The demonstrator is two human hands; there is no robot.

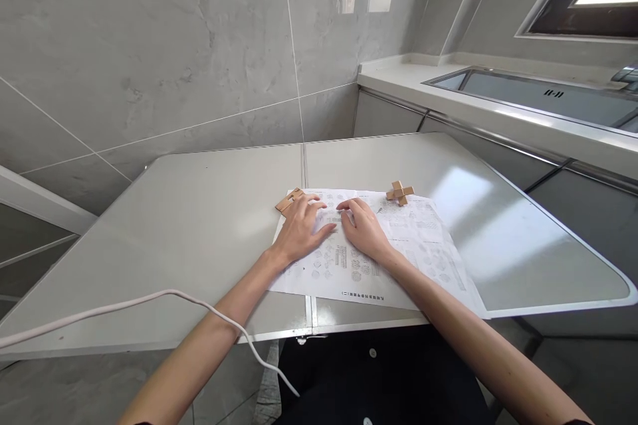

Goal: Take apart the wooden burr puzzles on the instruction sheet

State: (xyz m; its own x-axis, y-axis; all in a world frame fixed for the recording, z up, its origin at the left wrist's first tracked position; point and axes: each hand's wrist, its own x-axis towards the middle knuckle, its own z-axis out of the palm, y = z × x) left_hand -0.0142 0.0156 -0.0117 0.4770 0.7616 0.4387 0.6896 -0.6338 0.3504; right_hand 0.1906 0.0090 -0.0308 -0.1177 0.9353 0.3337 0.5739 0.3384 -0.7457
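Note:
A printed instruction sheet (369, 284) with small diagrams lies on the folding table, its title upside down at the edge toward me. My left hand (302, 226) rests on the sheet's left part, fingers spread and holding nothing. Just beyond its knuckles are flat wooden puzzle pieces (288, 202), partly hidden by the hand. My right hand (363, 226) lies on the middle of the sheet, fingers loosely bent and apart, with nothing visible in it. A wooden burr puzzle (400, 192), its bars crossed together, sits at the sheet's far right edge.
The white folding table (214, 212) has a metal seam down its middle. A white cable (169, 292) runs across its left front and over my left forearm. Grey tiled wall (189, 46) stands behind; a counter with a sink (528, 93) is at the right.

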